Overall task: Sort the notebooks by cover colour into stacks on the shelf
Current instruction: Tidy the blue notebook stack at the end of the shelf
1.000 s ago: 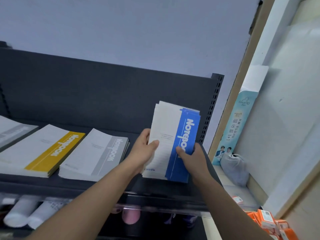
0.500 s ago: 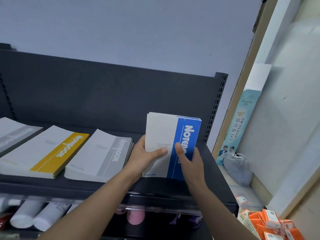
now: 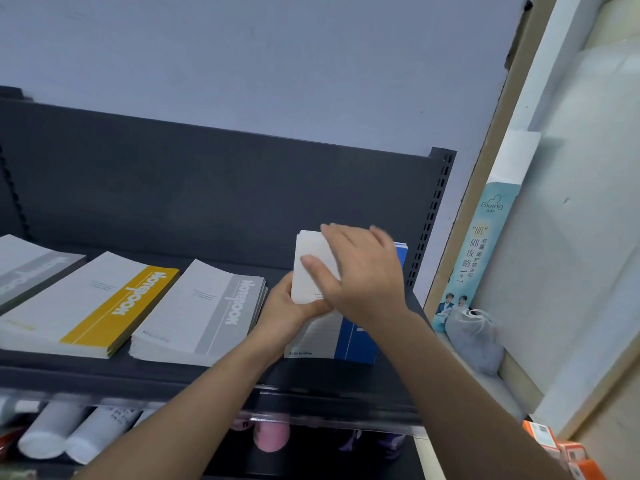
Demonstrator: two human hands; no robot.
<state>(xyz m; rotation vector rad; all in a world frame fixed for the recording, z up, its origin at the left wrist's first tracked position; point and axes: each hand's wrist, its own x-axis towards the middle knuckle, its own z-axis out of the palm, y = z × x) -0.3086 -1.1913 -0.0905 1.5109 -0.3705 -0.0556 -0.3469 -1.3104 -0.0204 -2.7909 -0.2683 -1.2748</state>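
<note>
At the right end of the shelf [image 3: 346, 384], the right hand [image 3: 365, 271] lies flat on the blue notebooks [image 3: 351, 341], fingers straight and slightly blurred. The left hand [image 3: 289, 315] grips the stack's left edge, fingers curled round it. Left of that hand lies the grey stack [image 3: 204, 306], with the yellow stack [image 3: 104, 299] farther left.

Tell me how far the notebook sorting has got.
Done: grey stack, yellow stack and second grey stack lie flat on the shelf. In hand: the blue stack, left hand gripping its edge, right hand flat on top. Left: probably just squaring it; no loose notebooks show.
</note>
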